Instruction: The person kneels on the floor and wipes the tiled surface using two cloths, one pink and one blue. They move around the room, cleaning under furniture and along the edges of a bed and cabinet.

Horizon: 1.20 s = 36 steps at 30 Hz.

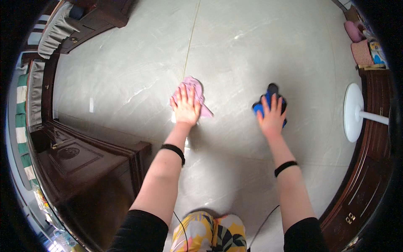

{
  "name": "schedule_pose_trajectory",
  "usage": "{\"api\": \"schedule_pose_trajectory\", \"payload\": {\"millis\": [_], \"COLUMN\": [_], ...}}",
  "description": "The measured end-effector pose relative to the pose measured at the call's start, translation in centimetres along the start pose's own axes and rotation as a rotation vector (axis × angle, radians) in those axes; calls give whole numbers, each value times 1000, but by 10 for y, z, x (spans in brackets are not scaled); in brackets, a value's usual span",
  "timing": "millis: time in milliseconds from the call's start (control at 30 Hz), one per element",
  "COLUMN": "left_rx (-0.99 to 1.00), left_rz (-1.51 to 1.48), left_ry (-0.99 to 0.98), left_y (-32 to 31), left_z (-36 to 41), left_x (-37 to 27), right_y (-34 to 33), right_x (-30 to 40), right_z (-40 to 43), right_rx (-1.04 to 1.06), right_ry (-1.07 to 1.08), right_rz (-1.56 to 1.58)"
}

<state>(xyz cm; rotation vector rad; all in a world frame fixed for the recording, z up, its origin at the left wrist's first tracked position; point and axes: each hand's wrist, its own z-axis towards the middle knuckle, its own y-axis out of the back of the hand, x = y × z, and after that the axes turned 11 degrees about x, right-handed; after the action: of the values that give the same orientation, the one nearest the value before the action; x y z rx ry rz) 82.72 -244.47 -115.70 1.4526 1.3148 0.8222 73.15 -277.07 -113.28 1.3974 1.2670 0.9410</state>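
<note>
On the grey marbled tile floor [226, 66], my left hand [186, 107] lies palm down with spread fingers on a crumpled pink cloth [196, 86]. Its fingers rest on top of the cloth and do not close round it. To the right, my right hand [271, 115] presses in the same way on a blue and black cloth-like item [258, 108], whose exact kind I cannot tell. Both arms reach forward, each with a black band. My knees, in yellow patterned trousers [201, 233], are at the bottom.
A dark carved wood cabinet [91, 157] stands at the left, its corner near my left arm. More dark wood furniture [104, 15] is at the upper left. At the right are a white round stand base [352, 112] and dark drawers [355, 195]. Thin cords [263, 223] run beside my knees.
</note>
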Motion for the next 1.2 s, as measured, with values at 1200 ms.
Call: {"api": "schedule_pose_trajectory", "payload": {"millis": [1200], "left_rx": [183], "left_rz": [-8], "left_ry": [-363], "left_y": [76], "left_z": [147], "left_x": [82], "right_y": [-5], "right_x": [46], "right_z": [42], "right_rx": [46], "right_ry": [-58], "right_rz": [76]}}
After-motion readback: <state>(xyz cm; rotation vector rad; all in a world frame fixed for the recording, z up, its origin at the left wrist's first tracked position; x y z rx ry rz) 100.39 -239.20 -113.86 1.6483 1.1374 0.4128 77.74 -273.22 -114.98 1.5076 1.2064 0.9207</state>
